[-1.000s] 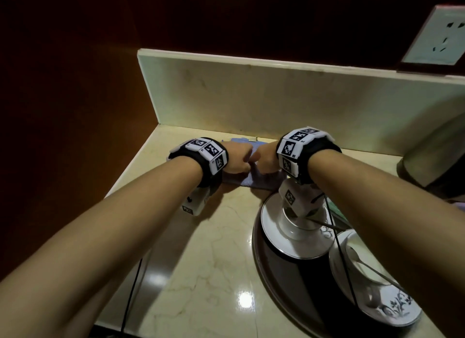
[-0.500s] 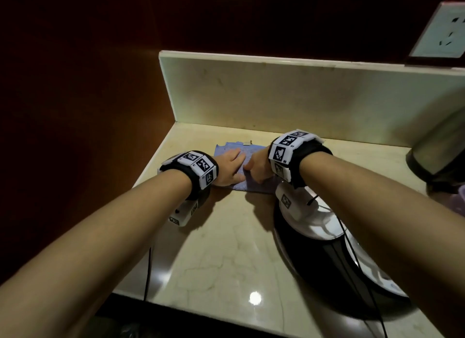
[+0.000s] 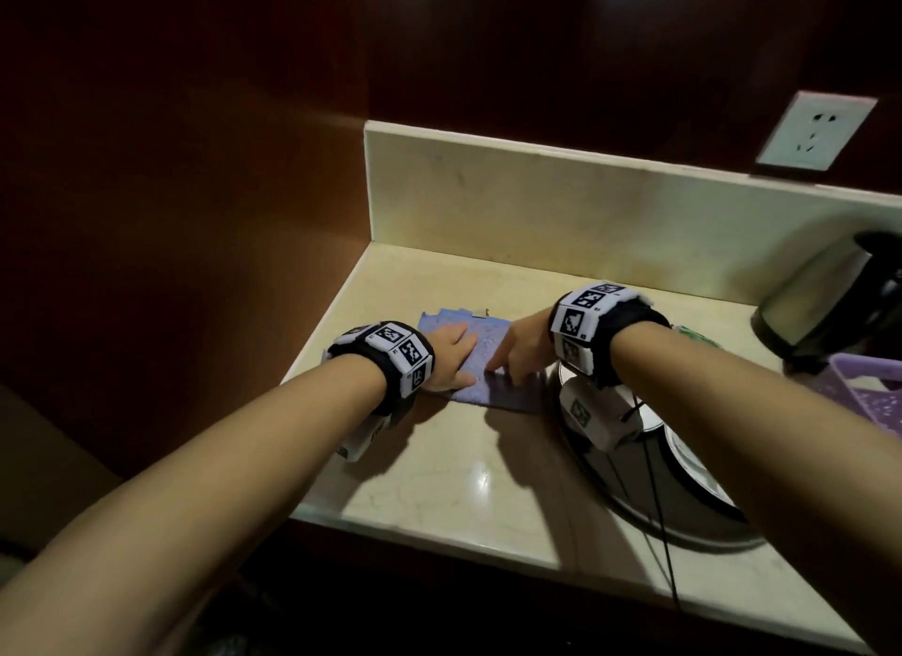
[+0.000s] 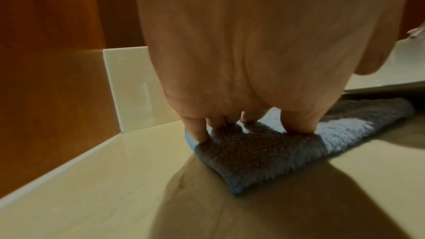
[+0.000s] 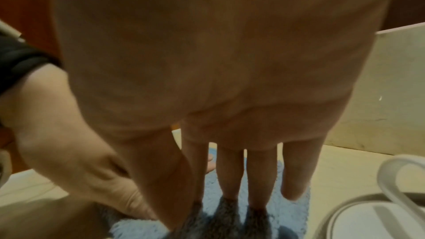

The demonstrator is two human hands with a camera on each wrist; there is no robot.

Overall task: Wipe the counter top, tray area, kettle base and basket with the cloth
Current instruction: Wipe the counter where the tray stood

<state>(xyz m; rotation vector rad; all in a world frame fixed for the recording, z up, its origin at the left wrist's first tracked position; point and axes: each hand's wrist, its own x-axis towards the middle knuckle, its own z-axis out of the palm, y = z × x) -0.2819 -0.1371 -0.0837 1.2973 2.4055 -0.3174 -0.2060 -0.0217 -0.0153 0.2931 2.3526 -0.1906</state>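
Note:
A blue fluffy cloth (image 3: 483, 358) lies flat on the beige marble counter top (image 3: 463, 480) near the back left corner. My left hand (image 3: 451, 355) presses its left part with straight fingers; the left wrist view shows the fingertips (image 4: 200, 134) pushing down on the cloth (image 4: 264, 152). My right hand (image 3: 517, 353) rests on the cloth's right part, fingers straight and pointing down onto the cloth (image 5: 230, 223). A dark round tray (image 3: 683, 509) sits to the right under my right wrist. The steel kettle (image 3: 830, 294) stands at far right beside a purple basket (image 3: 869, 392).
A marble backsplash (image 3: 561, 206) runs along the back and a dark wooden wall (image 3: 219, 216) closes the left side. A wall socket (image 3: 815, 131) sits above the backsplash. White crockery (image 5: 377, 221) lies on the tray. A black cable (image 3: 659, 523) hangs over the tray.
Both hands went from curled together on the cloth to flat on it with fingers straight. The cloth lies spread out, and my view has pulled back and shifted left.

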